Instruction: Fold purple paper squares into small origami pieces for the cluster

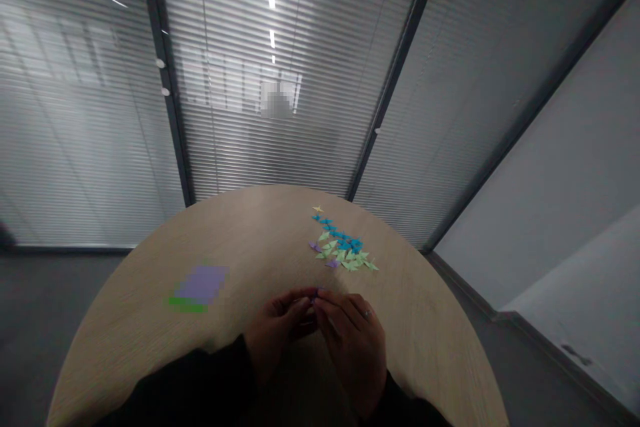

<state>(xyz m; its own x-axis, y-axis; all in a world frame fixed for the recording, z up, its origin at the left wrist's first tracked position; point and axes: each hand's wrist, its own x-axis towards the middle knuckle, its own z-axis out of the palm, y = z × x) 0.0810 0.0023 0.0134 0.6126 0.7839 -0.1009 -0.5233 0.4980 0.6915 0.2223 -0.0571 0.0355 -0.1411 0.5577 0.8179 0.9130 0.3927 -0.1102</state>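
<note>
The left hand (280, 323) and right hand (354, 333) pinch a small purple piece (315, 294), mostly hidden, over the tabletop (430, 327), just nearer than the folded paper shapes (343, 255). Probably best: steady it lightly with one, press creases with the other.

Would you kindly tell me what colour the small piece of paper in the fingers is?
The piece of paper is purple, seen in the head view.
</note>
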